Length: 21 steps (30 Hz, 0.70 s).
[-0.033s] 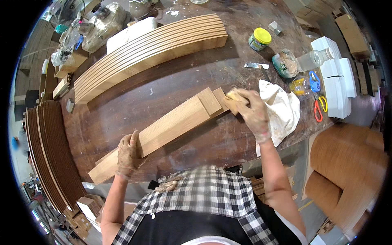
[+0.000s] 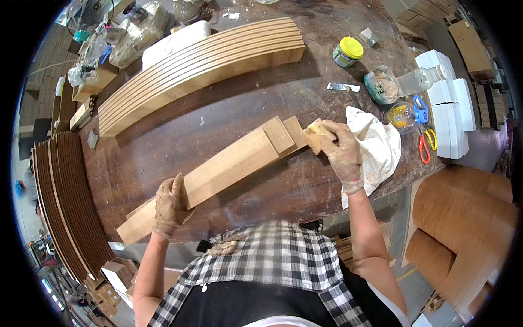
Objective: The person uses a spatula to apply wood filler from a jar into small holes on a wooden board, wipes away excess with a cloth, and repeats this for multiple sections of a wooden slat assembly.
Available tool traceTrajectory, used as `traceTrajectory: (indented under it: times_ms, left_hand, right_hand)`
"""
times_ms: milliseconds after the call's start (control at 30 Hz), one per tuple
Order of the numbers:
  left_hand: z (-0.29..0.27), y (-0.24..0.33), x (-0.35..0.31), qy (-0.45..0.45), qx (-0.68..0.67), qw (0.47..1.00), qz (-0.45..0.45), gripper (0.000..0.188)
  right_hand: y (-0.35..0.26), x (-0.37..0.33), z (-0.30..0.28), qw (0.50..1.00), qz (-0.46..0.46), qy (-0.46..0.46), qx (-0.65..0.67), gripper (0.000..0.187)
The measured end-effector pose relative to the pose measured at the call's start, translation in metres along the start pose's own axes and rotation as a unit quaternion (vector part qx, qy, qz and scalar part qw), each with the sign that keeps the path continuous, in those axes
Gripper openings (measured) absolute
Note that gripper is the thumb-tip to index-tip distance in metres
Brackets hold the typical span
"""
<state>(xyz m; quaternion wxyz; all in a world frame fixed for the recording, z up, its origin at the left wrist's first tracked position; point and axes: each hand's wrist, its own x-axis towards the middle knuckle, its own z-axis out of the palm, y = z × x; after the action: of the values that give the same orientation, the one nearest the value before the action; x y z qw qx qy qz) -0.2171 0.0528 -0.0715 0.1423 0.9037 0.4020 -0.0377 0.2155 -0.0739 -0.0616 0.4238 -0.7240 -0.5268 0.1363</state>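
Observation:
A light wooden board (image 2: 229,163) lies slantwise across the brown worktable (image 2: 234,212), with other pieces of the same wood showing under it at both ends. My left hand (image 2: 171,203), in a thin stained glove, grips the board near its lower left end, thumb on top. Just off the upper right end, my right hand (image 2: 343,152), gloved too, pinches a small tan sanding pad (image 2: 317,136). The pad sits beside the board's tip, slightly apart from it. A crumpled white cloth (image 2: 376,147) lies right behind this hand.
Curved slats (image 2: 207,65) stand in a row at the back; dark curved pieces (image 2: 68,201) are stacked at left. To the right are a yellow-lidded tub (image 2: 348,51), a putty knife (image 2: 343,87), a bag of filler (image 2: 382,85), a bottle (image 2: 419,80) and scissors (image 2: 425,144).
My right hand has shifted slightly right with the pad, leaving the board's end, and looks less blurred. My left hand stays on the board.

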Motion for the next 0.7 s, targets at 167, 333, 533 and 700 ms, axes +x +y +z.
traceTrajectory:
  times_ms: [167,333,533,700]
  left_hand:
    - [-0.006,-0.001,0.009,-0.025,-0.005,1.000,-0.004,0.109]
    - [-0.001,-0.009,-0.001,-0.007,-0.008,1.000,0.007,0.109]
    - [-0.006,-0.002,0.006,-0.002,-0.016,1.000,0.017,0.103]
    - [-0.001,-0.007,0.001,-0.009,-0.020,1.000,0.001,0.105]
  right_hand:
    - [0.015,0.007,0.028,0.991,0.088,0.095,0.022,0.033]
    - [0.000,-0.020,0.003,0.998,0.045,-0.019,-0.049,0.036]
    - [0.010,-0.029,-0.009,0.967,0.155,0.104,0.171,0.048]
    - [0.046,-0.027,-0.038,0.960,0.008,0.221,-0.174,0.053]
